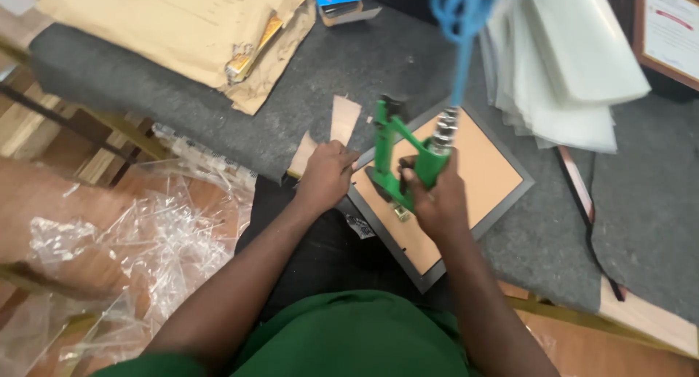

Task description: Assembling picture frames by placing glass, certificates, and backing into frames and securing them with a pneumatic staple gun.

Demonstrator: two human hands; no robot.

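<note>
I am looking down at a table (175,93) covered in rough grey felt. It looks soft and fuzzy. Past the table edge on my left the floor is wood, and a pile of crinkly clear plastic (138,238) lies there, shiny and wrinkled.

At the back of the table lies a heap of brown paper envelopes (175,27), flat and a bit torn. On the right is a stack of thin, smooth see-through sheets (575,78), fanned out.

A picture frame (473,180) lies face down on the felt, right in front of me. Its back is smooth tan board and its edge is dark grey. It sits a bit crooked, with one corner pointing at me.

My right hand (437,195) is closed tight around a green metal tool (397,158). The tool stands on the near left edge of the frame's back. A curly blue hose (460,20) runs up from it.

My left hand (326,174) is closed, pressing on the frame's left corner. Just beside it lie two small flat bits of cardboard (342,118).
</note>
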